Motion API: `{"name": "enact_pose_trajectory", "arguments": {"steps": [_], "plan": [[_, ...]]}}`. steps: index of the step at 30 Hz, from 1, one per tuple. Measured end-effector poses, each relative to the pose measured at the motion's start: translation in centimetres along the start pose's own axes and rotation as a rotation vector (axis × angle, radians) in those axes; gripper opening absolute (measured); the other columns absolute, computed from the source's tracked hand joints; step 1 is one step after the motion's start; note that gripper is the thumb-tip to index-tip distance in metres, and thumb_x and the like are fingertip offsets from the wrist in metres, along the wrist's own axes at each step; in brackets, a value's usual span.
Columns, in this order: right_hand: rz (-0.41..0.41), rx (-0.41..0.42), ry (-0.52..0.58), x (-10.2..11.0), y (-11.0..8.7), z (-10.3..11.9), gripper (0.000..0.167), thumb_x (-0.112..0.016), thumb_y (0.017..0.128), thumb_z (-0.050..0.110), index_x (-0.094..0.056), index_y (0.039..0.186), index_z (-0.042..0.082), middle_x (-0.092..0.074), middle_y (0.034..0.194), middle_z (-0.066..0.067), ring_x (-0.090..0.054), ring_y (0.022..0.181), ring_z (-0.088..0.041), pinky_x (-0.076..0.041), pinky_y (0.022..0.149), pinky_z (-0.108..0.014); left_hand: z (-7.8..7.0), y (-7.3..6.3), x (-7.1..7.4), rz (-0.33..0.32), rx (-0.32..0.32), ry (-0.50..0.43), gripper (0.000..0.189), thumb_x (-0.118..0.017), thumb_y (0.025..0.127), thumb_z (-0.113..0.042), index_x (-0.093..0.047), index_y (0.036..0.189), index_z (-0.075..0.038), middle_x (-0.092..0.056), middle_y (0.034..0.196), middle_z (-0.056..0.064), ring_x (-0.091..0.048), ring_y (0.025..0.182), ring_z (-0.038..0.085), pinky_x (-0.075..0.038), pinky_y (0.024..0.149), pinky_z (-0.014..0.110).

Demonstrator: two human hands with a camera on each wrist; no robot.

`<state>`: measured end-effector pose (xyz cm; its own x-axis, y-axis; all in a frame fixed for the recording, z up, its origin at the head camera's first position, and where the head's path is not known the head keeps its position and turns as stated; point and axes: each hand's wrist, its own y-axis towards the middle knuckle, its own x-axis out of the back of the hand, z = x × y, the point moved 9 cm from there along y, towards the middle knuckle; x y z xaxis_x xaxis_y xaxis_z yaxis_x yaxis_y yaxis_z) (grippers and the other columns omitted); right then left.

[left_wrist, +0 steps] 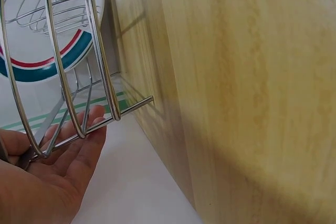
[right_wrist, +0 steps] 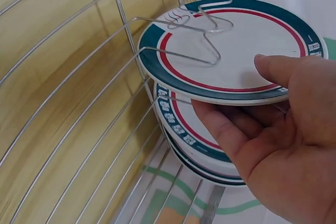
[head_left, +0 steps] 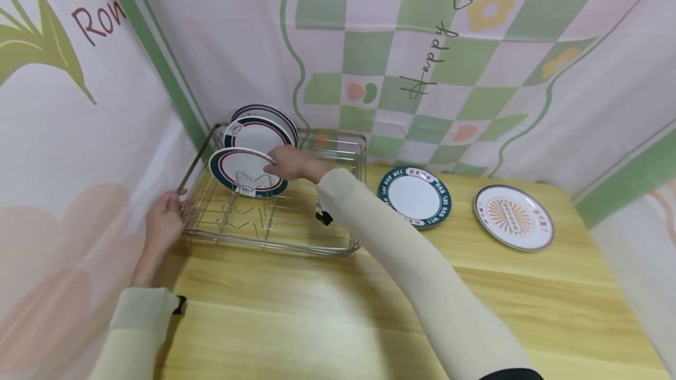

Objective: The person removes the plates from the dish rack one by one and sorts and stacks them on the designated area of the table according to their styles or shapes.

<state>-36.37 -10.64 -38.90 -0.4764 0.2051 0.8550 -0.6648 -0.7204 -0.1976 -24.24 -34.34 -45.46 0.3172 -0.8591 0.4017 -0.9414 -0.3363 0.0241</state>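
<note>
A wire dish rack (head_left: 306,246) stands on the wooden table by the back cloth. My right hand (head_left: 293,163) pinches a white plate (head_left: 240,166) with a teal rim and red ring, thumb on its face and fingers behind it. That plate (right_wrist: 231,45) leans among the rack's wire dividers in the right wrist view. Behind it a similar plate (head_left: 259,132) stands in the rack, with dark-rimmed plates (head_left: 270,112) at its back. My left hand (head_left: 162,219) holds the rack's left end, its fingers (left_wrist: 86,153) curled under the bottom rail in the left wrist view.
Right of the rack lies a teal-rimmed plate (head_left: 414,197) with lettering. Farther right is a white plate (head_left: 514,217) with an orange sunburst. Printed cloth (head_left: 369,98) hangs along the back, and more cloth (head_left: 79,151) borders the left side.
</note>
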Motion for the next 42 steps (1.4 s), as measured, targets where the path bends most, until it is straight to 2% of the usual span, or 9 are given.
{"name": "enact_pose_trajectory", "arguments": {"steps": [5,9,16,20,27,31,34,40,42], "plan": [[-0.023,0.012,-0.045,-0.3,0.1,0.4,0.026,-0.05,0.114,0.021,-0.065,0.101,0.004,-0.055,0.077,0.001,-0.05,0.065,-0.013,-0.048,0.064,-0.025,0.0,0.0,0.0,0.003,0.0,-0.008,0.044,-0.027,0.116,-0.013,-0.053,0.14,0.015,-0.061,0.131,0.042,-0.065,0.074,-0.013,-0.064,0.072,0.015],[-0.064,0.016,-0.063,-0.2,0.2,0.3,0.028,-0.049,0.114,0.019,-0.069,0.113,-0.001,-0.06,0.083,-0.001,-0.055,0.07,-0.014,-0.052,0.068,-0.027,0.0,0.1,-0.1,0.003,0.005,-0.011,0.045,-0.026,0.116,-0.014,-0.052,0.14,0.014,-0.061,0.132,0.042,-0.065,0.073,-0.013,-0.063,0.072,0.014],[-0.123,0.014,-0.069,0.2,0.1,0.3,0.028,-0.051,0.114,0.019,-0.071,0.114,-0.001,-0.071,0.092,-0.009,-0.061,0.078,-0.018,-0.056,0.074,-0.03,0.1,0.1,-0.2,-0.009,0.016,-0.022,0.045,-0.026,0.116,-0.013,-0.052,0.141,0.015,-0.061,0.132,0.041,-0.065,0.071,-0.013,-0.062,0.073,0.012],[-0.152,0.017,-0.054,0.7,-0.2,0.4,0.028,-0.051,0.114,0.018,-0.07,0.112,-0.003,-0.069,0.09,-0.009,-0.061,0.077,-0.018,-0.057,0.075,-0.031,0.1,0.1,-0.2,-0.011,0.017,-0.022,0.045,-0.026,0.116,-0.013,-0.051,0.141,0.014,-0.061,0.132,0.041,-0.065,0.071,-0.013,-0.062,0.073,0.011],[-0.222,0.033,-0.012,2.2,-1.1,0.4,0.028,-0.051,0.114,0.017,-0.067,0.102,-0.002,-0.048,0.07,0.0,-0.045,0.061,-0.014,-0.043,0.062,-0.027,0.2,0.2,-0.1,-0.008,0.017,-0.027,0.045,-0.026,0.117,-0.014,-0.051,0.142,0.014,-0.061,0.133,0.041,-0.065,0.072,-0.013,-0.062,0.071,0.012],[-0.275,0.053,-0.042,3.4,-1.8,0.5,0.028,-0.053,0.113,0.018,-0.058,0.088,0.006,-0.045,0.069,0.002,-0.042,0.061,-0.014,-0.037,0.062,-0.027,0.2,0.3,-0.1,-0.009,0.015,-0.03,0.045,-0.026,0.117,-0.014,-0.051,0.142,0.014,-0.061,0.132,0.041,-0.065,0.072,-0.013,-0.062,0.072,0.012],[-0.302,0.059,-0.034,4.2,-2.6,0.3,0.029,-0.053,0.113,0.017,-0.052,0.085,0.01,-0.046,0.069,0.001,-0.043,0.062,-0.014,-0.037,0.061,-0.027,0.2,0.3,-0.1,-0.016,0.011,-0.022,0.045,-0.027,0.117,-0.014,-0.052,0.14,0.014,-0.062,0.131,0.041,-0.065,0.072,-0.012,-0.062,0.072,0.012],[-0.329,0.035,0.027,5.7,-4.6,-0.6,0.029,-0.054,0.113,0.02,-0.062,0.092,0.001,-0.047,0.068,0.0,-0.042,0.058,-0.013,-0.036,0.056,-0.026,0.1,0.0,-0.1,-0.008,0.014,-0.005,0.045,-0.027,0.117,-0.015,-0.052,0.14,0.014,-0.063,0.131,0.04,-0.065,0.072,-0.013,-0.062,0.073,0.012],[-0.34,0.033,0.046,6.3,-5.3,-0.9,0.027,-0.054,0.113,0.02,-0.067,0.103,-0.001,-0.046,0.067,0.0,-0.041,0.057,-0.013,-0.035,0.055,-0.025,0.1,-0.1,-0.1,-0.004,0.017,-0.008,0.046,-0.026,0.117,-0.015,-0.052,0.14,0.015,-0.062,0.131,0.04,-0.065,0.073,-0.013,-0.062,0.074,0.012]]}}
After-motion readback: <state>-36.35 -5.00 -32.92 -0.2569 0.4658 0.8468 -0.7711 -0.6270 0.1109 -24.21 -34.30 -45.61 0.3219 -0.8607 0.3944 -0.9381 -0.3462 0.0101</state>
